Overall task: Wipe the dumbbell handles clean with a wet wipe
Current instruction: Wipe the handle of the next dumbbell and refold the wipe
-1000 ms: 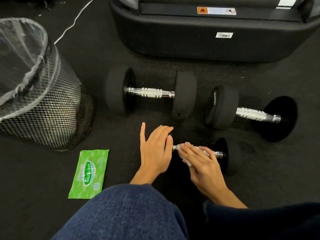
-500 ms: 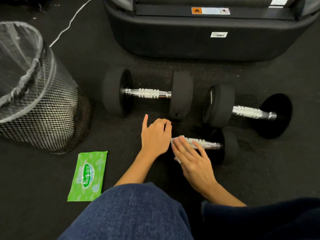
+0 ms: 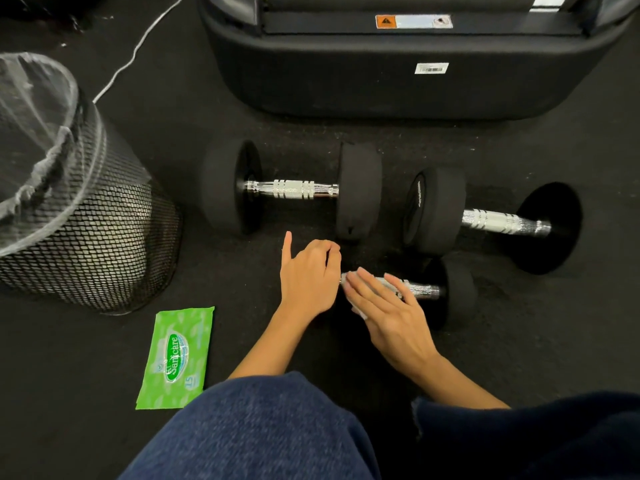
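Three black dumbbells with chrome handles lie on the dark floor. The small dumbbell (image 3: 453, 292) is nearest me. My left hand (image 3: 308, 275) covers and grips its left weight, hiding it. My right hand (image 3: 384, 313) presses a white wet wipe (image 3: 358, 308) around the left part of its chrome handle (image 3: 420, 289), fingers wrapped over it. A larger dumbbell (image 3: 294, 190) lies behind at centre. Another large dumbbell (image 3: 495, 220) lies to the right.
A green wet-wipe pack (image 3: 176, 355) lies flat on the floor at my left. A black mesh bin (image 3: 86, 230) with a clear liner stands at far left. A big black machine base (image 3: 398, 71) fills the back. A white cable (image 3: 138, 46) crosses the floor. My knees fill the bottom.
My right hand has slid the wipe left along the small dumbbell's handle, baring more chrome at the right end. My left hand stays on the left weight.
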### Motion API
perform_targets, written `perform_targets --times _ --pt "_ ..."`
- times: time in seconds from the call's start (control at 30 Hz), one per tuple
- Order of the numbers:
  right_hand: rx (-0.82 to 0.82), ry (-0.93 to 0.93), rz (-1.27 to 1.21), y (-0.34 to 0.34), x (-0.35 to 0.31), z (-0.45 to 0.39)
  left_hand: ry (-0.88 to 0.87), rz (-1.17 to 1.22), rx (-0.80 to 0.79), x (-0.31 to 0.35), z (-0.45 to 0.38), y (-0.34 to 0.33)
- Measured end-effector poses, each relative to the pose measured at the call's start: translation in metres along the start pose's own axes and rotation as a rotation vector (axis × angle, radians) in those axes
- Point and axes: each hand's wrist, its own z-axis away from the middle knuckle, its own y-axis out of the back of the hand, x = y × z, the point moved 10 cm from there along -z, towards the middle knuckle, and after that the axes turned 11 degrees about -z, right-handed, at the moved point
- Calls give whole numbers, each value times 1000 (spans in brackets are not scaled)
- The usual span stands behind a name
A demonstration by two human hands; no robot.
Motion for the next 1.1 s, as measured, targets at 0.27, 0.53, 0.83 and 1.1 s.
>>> perform_targets --times 0.27,0.53,0.83,1.1 --pt "3 62 21 -4 -5 11 -6 1 20 0 2 1" --pt "40 77 3 0 -7 15 -22 8 27 3 7 5" --pt "7 82 -45 0 -19 11 -67 -8 87 5 21 9" --pt "-59 -185 -313 9 -8 -20 -136 1 219 7 46 16"
